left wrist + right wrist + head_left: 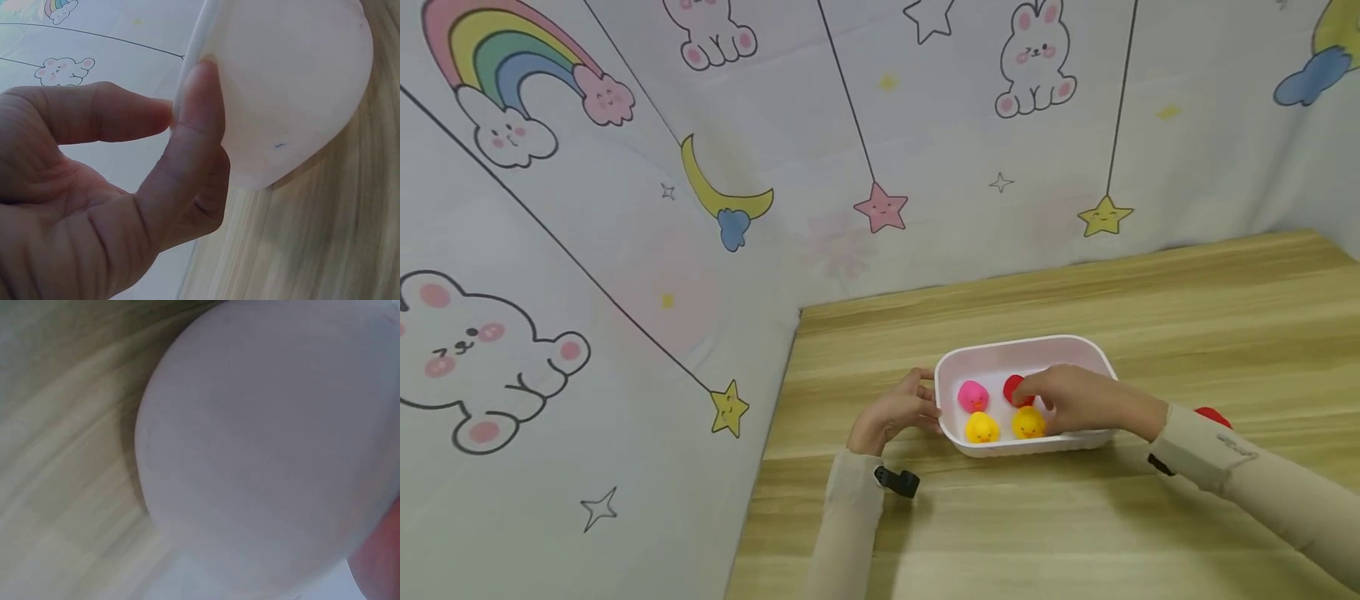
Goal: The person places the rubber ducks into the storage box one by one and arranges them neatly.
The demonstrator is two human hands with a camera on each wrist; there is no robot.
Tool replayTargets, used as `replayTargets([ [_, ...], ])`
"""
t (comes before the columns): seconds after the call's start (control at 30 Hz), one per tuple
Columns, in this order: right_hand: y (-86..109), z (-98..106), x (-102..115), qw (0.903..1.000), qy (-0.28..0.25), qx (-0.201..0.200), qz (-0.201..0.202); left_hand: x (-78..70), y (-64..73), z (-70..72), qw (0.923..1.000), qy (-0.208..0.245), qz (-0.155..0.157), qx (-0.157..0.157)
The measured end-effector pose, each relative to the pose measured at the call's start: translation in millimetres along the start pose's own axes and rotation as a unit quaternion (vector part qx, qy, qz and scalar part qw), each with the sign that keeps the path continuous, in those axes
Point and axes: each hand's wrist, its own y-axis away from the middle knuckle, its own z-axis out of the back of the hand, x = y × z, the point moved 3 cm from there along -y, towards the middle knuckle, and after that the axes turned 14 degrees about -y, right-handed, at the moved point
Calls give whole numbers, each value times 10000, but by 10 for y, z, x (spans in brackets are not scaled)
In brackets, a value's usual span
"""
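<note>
A white plastic basin (1026, 446) sits on the wooden table. My left hand (898, 412) holds its left end, and in the left wrist view a thumb and finger (200, 106) pinch the rim. Inside are a pink rubber duck (973, 396), a yellow rubber duck (982, 428) and a second yellow rubber duck (1028, 422). My right hand (1078, 400) reaches over the basin's right end, its curled fingers on a red rubber duck (1014, 388) behind the second yellow one. Part of that red duck is hidden by the fingers. The right wrist view shows mostly the basin's outer wall (256, 437).
A red object (1213, 416) lies on the table beyond my right forearm, partly covered by the sleeve. A printed cloth wall (955, 250) borders the wooden table (1000, 525) at the back and left.
</note>
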Motion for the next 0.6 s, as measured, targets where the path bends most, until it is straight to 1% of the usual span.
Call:
replayTargets([
  [0.07,68,58,23,9992,-340,-153,-168,-1,0,4,10000,4,-14,-7],
  [0.2,277,184,48,9952,-714,-625,-227,11,-20,-2,10000,28,-65,51],
  [0.33,436,262,25,9867,-1254,-1002,-263,30,-11,20,10000,-58,-33,64],
  [0.4,497,286,7,9816,-1552,-1066,-308,26,-9,22,9999,-97,-21,52],
  [0.5,590,313,-26,9737,-1930,-1094,-519,15,-11,12,10000,-63,-1,16],
  [0.6,716,345,-55,9653,-2153,-1136,-948,22,-15,-1,10000,-1,-1,-19],
])
